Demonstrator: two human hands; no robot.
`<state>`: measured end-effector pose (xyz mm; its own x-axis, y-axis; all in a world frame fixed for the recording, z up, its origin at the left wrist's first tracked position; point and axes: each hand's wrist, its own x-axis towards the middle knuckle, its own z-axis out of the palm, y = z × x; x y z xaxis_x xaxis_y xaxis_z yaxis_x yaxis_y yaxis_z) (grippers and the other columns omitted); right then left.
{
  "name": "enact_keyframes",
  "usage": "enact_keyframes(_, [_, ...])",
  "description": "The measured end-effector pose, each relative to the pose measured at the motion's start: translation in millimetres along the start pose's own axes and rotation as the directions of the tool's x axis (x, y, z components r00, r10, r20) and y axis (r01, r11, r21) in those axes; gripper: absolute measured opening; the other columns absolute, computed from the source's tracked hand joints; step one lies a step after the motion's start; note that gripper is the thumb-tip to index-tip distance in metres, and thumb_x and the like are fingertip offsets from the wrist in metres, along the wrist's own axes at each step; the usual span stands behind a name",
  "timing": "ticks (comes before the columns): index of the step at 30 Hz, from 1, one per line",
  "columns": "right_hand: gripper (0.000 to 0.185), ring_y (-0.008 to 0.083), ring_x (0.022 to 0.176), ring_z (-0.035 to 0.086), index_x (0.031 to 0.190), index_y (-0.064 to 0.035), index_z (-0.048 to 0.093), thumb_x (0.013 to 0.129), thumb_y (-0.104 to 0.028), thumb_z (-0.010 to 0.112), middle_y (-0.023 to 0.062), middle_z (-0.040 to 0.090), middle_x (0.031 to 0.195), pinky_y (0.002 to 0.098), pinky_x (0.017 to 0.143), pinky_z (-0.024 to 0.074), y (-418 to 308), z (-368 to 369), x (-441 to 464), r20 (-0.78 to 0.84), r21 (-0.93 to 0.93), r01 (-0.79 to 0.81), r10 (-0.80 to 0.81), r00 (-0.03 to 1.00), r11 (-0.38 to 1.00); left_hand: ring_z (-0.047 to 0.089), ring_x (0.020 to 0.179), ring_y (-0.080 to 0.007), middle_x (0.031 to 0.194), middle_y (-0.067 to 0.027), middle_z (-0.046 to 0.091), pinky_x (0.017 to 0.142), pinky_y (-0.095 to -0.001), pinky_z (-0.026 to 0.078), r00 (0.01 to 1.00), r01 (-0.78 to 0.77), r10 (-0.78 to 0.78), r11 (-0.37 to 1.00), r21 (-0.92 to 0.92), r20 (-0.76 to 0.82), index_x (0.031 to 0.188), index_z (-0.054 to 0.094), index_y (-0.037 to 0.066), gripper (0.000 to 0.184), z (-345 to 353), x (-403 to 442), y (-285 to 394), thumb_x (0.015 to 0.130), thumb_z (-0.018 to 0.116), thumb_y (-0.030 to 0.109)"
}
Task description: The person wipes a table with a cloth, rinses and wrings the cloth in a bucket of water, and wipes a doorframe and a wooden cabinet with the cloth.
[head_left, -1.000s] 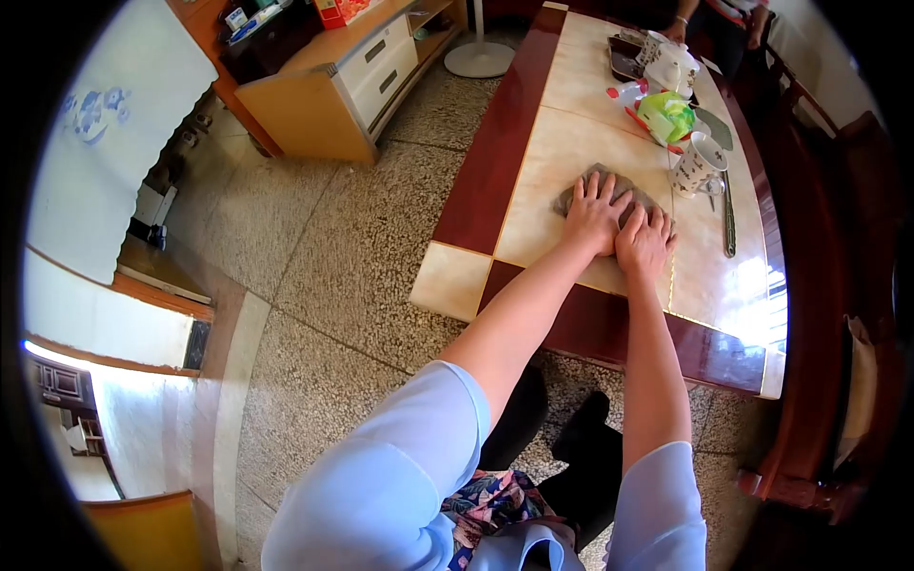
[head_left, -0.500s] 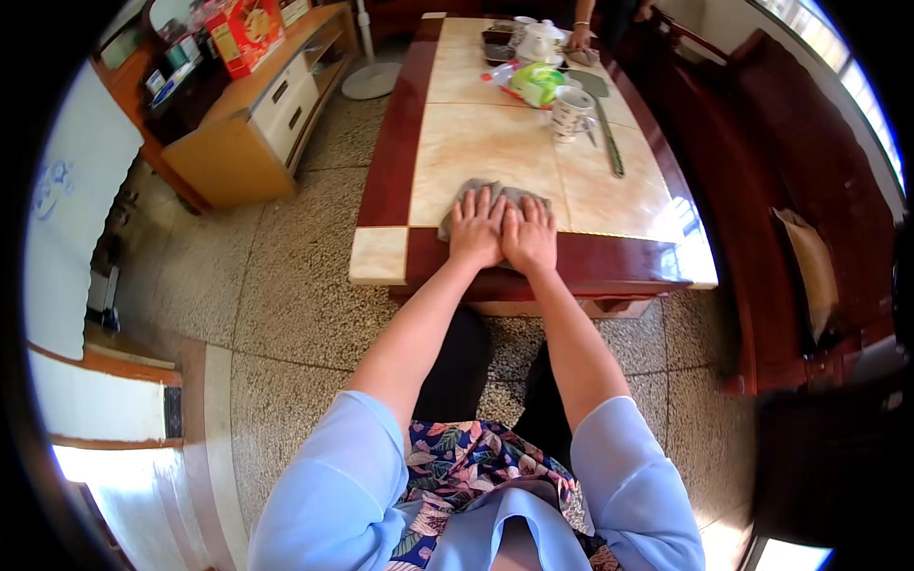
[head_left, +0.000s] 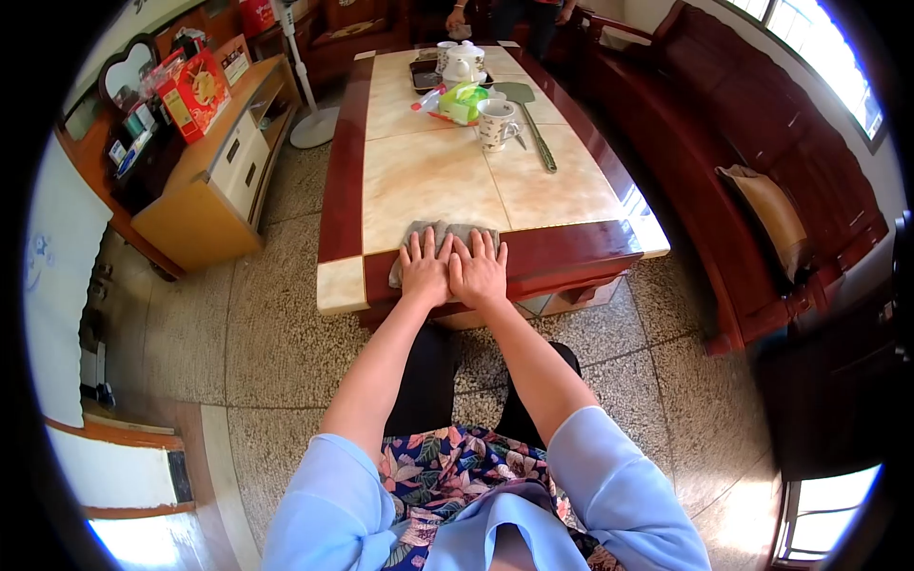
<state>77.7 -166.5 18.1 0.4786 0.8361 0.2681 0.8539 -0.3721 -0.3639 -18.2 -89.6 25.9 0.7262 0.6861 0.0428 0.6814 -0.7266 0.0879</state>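
Note:
A crumpled grey cloth (head_left: 463, 228) lies on the near edge of the table (head_left: 428, 195), mostly over its dark red wooden border. Both my hands press flat on it, side by side. My left hand (head_left: 426, 271) has its fingers stretched out and slightly spread. Touching it at the thumb side, my right hand (head_left: 479, 274) also lies flat with fingers apart. Part of the cloth is hidden under my palms.
Farther along stand a patterned mug (head_left: 497, 127), a green fly swatter (head_left: 539, 136), a green packet (head_left: 461, 103), and a white teapot (head_left: 466, 63) by a dark tray (head_left: 425, 78). Another person's hand (head_left: 456, 17) shows beyond the far end. A wooden bench (head_left: 685, 143) runs along the right.
My hands have drawn the cloth back toward me, from the tiles onto the wooden border. My view has tilted upward. The other person's hand has come off the tabletop.

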Motion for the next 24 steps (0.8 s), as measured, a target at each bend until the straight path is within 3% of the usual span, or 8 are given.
enact_keyframes(11, [0.055,0.0339,0.143,0.022,0.142,-0.0194,0.043,0.095,-0.043,0.028,0.0175,0.031,0.151,0.0599,0.114,0.0071,30.0,-7.5,38.5,0.025,-0.048,-0.102,0.104,0.994,0.994,0.014,0.143,-0.0437,0.157,-0.0171,0.018,0.114,-0.0591,0.010,1.000,-0.006,0.005,0.999,-0.033,-0.017,0.150,0.028,0.029,0.068,1.8,50.3,20.6,0.087,0.052,0.040])
enact_keyframes(19, [0.055,0.0354,0.141,0.026,0.139,-0.0145,0.048,0.093,-0.041,0.033,0.0201,0.035,0.148,0.0605,0.113,0.0087,76.0,-2.1,99.9,-0.093,-0.003,-0.151,0.150,0.984,0.989,0.020,0.142,-0.0419,0.154,-0.0170,0.025,0.114,-0.0580,0.014,0.987,-0.114,0.109,0.993,-0.039,-0.117,0.147,0.034,0.030,0.064,8.8,128.6,39.8,0.087,0.053,0.038])
enact_keyframes(20, [0.055,0.0356,0.141,0.026,0.138,-0.0139,0.048,0.093,-0.041,0.033,0.0204,0.036,0.148,0.0604,0.113,0.0092,81.9,-1.8,108.0,-0.108,0.002,-0.173,0.172,0.979,0.985,0.022,0.142,-0.0397,0.155,-0.0150,0.025,0.113,-0.0552,0.017,0.991,-0.102,0.107,0.992,0.069,-0.080,0.147,0.031,0.035,0.066,9.0,141.7,41.2,0.086,0.056,0.039])
enact_keyframes(24, [0.054,0.0371,0.139,0.029,0.133,-0.0103,0.053,0.090,-0.038,0.036,0.0233,0.040,0.145,0.0607,0.113,0.0116,100.2,5.3,141.6,-0.165,0.054,-0.162,0.169,0.972,0.985,0.026,0.140,-0.0375,0.152,-0.0156,0.031,0.111,-0.0558,0.022,0.976,-0.148,0.151,0.989,0.030,-0.158,0.146,0.036,0.033,0.058,23.2,189.3,39.6,0.090,0.051,0.035])
